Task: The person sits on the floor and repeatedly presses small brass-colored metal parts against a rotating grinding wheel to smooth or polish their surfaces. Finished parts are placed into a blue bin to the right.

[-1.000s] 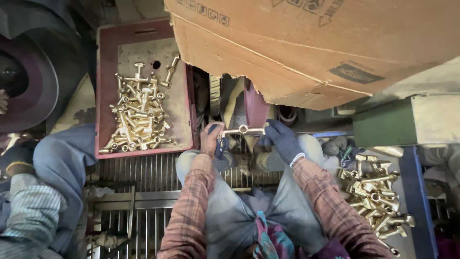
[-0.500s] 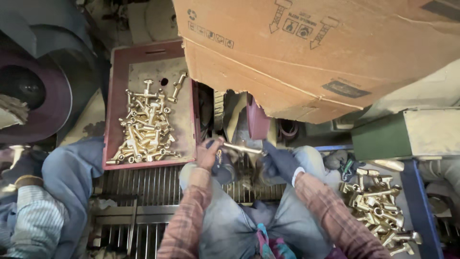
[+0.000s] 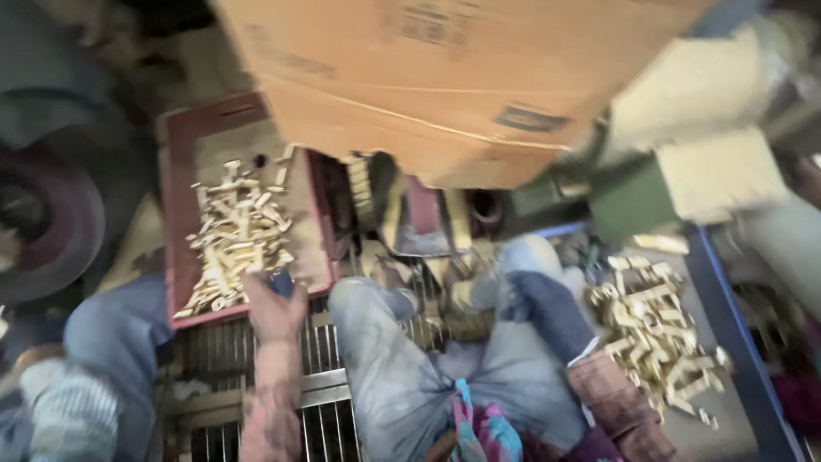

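The picture is motion-blurred. My left hand (image 3: pixel 274 306) reaches forward to the near edge of a red tray (image 3: pixel 175 214) that holds a heap of brass fittings (image 3: pixel 239 235). Its fingers touch the heap's near end, and the blur hides whether they hold a piece. My right hand (image 3: pixel 537 310), in a dark blue glove, lies over my right knee. Its fingertips point at a yellowish blurred object (image 3: pixel 466 298) by the machine. A second pile of brass fittings (image 3: pixel 654 329) lies in a blue-edged tray (image 3: pixel 727 342) right of that hand.
A large cardboard box (image 3: pixel 462 77) overhangs the machine (image 3: pixel 428 214) in front of my knees. A metal grate (image 3: pixel 214 359) runs under my left arm. Another person's jeans-clad leg (image 3: pixel 103 334) is at the left, beside a dark round wheel (image 3: pixel 43 222).
Both hands held one brass fitting in front of the machine. Now the left hand has swung left to the red tray, and the right hand has drawn back onto my knee.
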